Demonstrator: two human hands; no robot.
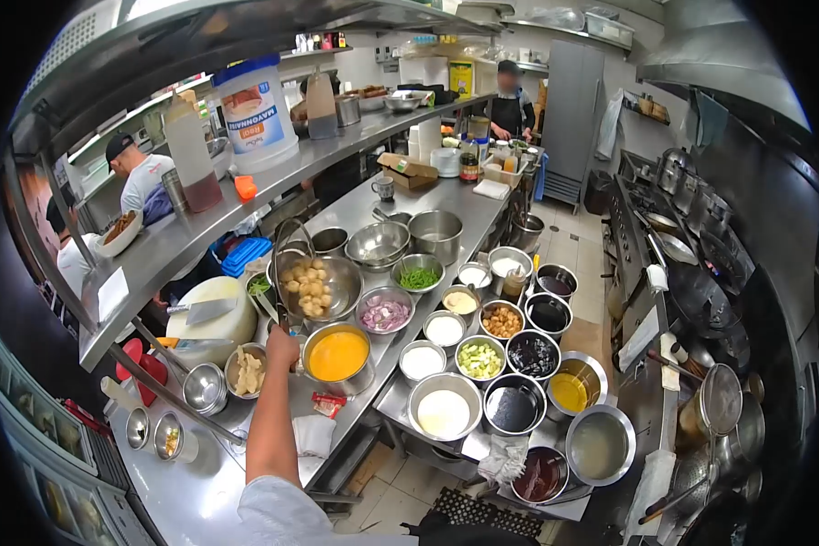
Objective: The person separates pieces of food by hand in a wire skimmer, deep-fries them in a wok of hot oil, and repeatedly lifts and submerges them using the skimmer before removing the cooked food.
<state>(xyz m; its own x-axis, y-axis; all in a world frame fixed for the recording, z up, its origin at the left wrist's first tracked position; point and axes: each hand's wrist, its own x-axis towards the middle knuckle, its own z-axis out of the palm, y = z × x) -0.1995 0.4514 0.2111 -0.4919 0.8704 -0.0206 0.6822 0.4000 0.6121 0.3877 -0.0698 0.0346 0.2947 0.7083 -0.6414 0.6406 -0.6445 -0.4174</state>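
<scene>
My left hand [284, 348] reaches forward over the steel counter, closed around a dark-handled metal utensil [283, 318]. The utensil's far end lies against a steel bowl [344, 278] of round, pale-brown balls [305, 289], and I cannot make out its exact kind. Right of the hand stands a steel pot of orange-yellow liquid [338, 353]. To its left is a small bowl of pale, lumpy pieces [246, 371]. Chopped red onion [385, 311] and chopped greens [419, 275] fill bowls farther back. My right hand is out of view.
A cleaver [205, 311] rests on a round white board [232, 332]. Containers of sauces, cut vegetables [480, 358] and dark liquid [515, 403] crowd the right counter. A shelf [337, 146] overhangs the left. The stove [623, 227] lines the right. People work beyond.
</scene>
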